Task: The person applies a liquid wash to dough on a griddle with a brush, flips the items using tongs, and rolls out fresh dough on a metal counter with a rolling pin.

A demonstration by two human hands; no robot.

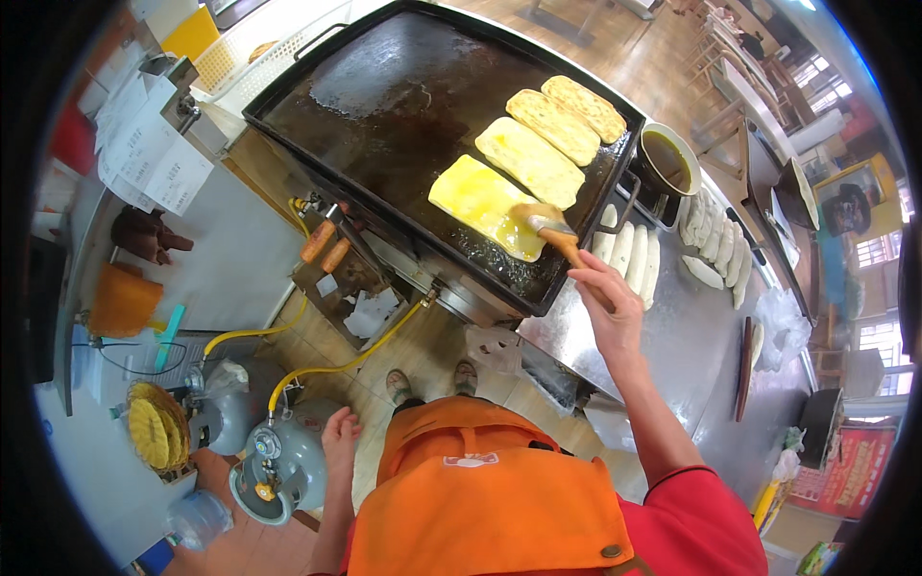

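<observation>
My right hand (610, 302) grips the wooden handle of a pastry brush (553, 229). The bristles touch the near end of a yellow, glossy flatbread (484, 204) on a large black griddle (374, 108). Beyond it lie a paler flatbread (531, 162) and two browned ones, the nearer (553, 127) beside the farther (585, 108). My left hand (340, 430) hangs low at my left side, in front of a gas cylinder, with its fingers loosely bent and nothing seen in it.
Right of the griddle stand a pot of dark oil (666, 160) and a steel worktop (670, 360) bearing several dough rolls (634, 259). Gas cylinders (302, 461) with yellow hoses (346, 366) stand at lower left. Wooden-handled tools (318, 241) lie below the griddle's left side.
</observation>
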